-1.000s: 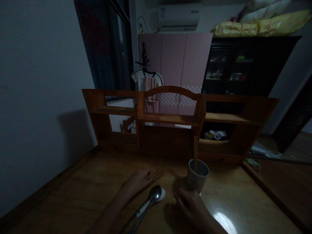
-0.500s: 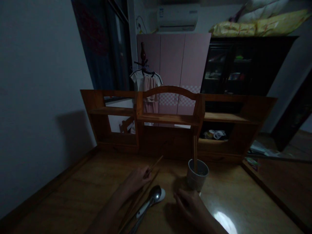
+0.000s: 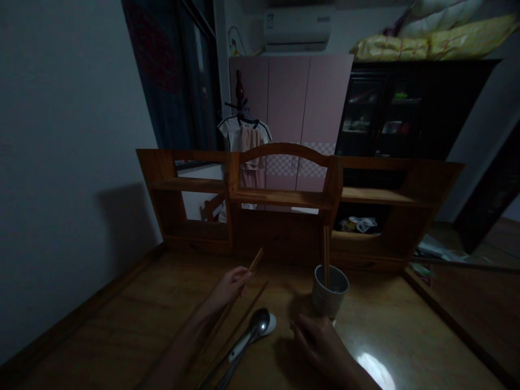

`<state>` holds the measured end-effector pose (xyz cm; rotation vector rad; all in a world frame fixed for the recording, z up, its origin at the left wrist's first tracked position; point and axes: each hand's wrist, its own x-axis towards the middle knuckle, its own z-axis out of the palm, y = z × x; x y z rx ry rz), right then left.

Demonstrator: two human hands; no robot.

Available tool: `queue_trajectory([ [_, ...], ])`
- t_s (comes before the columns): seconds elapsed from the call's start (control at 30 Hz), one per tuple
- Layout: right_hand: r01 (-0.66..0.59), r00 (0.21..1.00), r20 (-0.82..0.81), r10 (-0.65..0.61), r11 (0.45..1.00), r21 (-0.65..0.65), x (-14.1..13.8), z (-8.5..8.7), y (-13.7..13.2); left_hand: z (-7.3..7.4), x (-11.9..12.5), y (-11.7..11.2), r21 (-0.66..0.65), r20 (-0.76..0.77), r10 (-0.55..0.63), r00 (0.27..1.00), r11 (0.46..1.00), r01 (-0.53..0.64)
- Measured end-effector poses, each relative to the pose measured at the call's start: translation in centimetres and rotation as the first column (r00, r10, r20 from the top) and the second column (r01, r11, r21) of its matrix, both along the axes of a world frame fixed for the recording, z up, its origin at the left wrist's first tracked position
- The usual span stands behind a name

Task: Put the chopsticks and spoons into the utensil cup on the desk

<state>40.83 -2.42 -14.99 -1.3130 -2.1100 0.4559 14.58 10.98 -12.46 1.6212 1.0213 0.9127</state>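
Note:
My left hand (image 3: 232, 286) is closed around a pair of chopsticks (image 3: 255, 260), their ends pointing up and away from me. Another thin chopstick (image 3: 248, 311) lies on the table just right of that hand. Beside it are a shiny metal spoon (image 3: 260, 320) and a white spoon (image 3: 271, 325), overlapping, with their handles towards me. My right hand (image 3: 319, 341) rests with curled fingers on the table, just in front of a grey metal cup (image 3: 328, 303); nothing shows in it. Chopsticks (image 3: 326, 254) stand upright in the cup.
A wooden shelf unit (image 3: 284, 200) runs along the back of the wooden table (image 3: 174, 298). A wall (image 3: 73, 216) borders the left side. A raised edge (image 3: 450, 322) bounds the right. Light reflects off the tabletop near my right forearm. The room is dim.
My left hand has turned and lifted slightly, bringing the chopsticks to a steeper angle with their far ends shifted left. My right hand, the spoons and the cup stay in place.

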Motion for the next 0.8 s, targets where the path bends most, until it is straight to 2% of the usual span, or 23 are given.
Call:
queue_trajectory([
  [0.1, 0.018, 0.999, -0.036, -0.018, 1.000, 0.018, -0.1, 0.3, 0.0, 2.6, 0.3, -1.6, -0.025, 0.105, -0.023, 0.994, 0.999, 0.026],
  [0.17, 0.043, 0.994, -0.098, -0.040, 0.999, 0.031, -0.3, 1.6, -0.1, 4.9, 1.1, -4.3, -0.054, 0.164, -0.021, 0.986, 0.998, 0.031],
  [0.27, 0.085, 0.956, -0.283, -0.073, 0.996, 0.031, -0.6, 5.5, -0.7, 7.7, 3.5, -10.3, -0.079, 0.209, -0.024, 0.978, 0.996, 0.042],
  [0.33, 0.066, 0.920, -0.388, -0.048, 0.997, 0.032, -0.5, 8.6, -1.6, 8.2, 5.6, -14.2, -0.010, 0.193, -0.023, 0.981, 1.000, 0.025],
  [0.4, 0.028, 0.903, -0.431, 0.006, 0.997, 0.072, -0.4, 11.4, -2.8, 7.7, 7.8, -17.0, 0.031, 0.219, -0.016, 0.976, 0.999, 0.010],
  [0.5, -0.033, 0.895, -0.439, 0.082, 0.992, 0.119, 0.0, 13.8, -4.7, 5.9, 10.4, -19.2, -0.090, 0.331, 0.102, 0.938, 0.993, -0.076],
  [0.6, -0.036, 0.927, -0.364, 0.095, 0.986, 0.165, 0.3, 14.6, -6.1, 4.2, 11.7, -19.7, -0.089, 0.412, 0.154, 0.898, 0.988, -0.128],
  [0.7, 0.017, 0.961, -0.274, 0.039, 0.980, 0.199, 0.2, 14.8, -7.0, 3.2, 12.4, -19.7, -0.015, 0.479, 0.117, 0.870, 0.992, -0.125],
  [0.8, 0.005, 0.968, -0.248, 0.041, 0.983, 0.185, -0.2, 14.8, -7.1, 2.7, 13.0, -19.3, 0.038, 0.515, 0.080, 0.854, 0.992, -0.116],
])
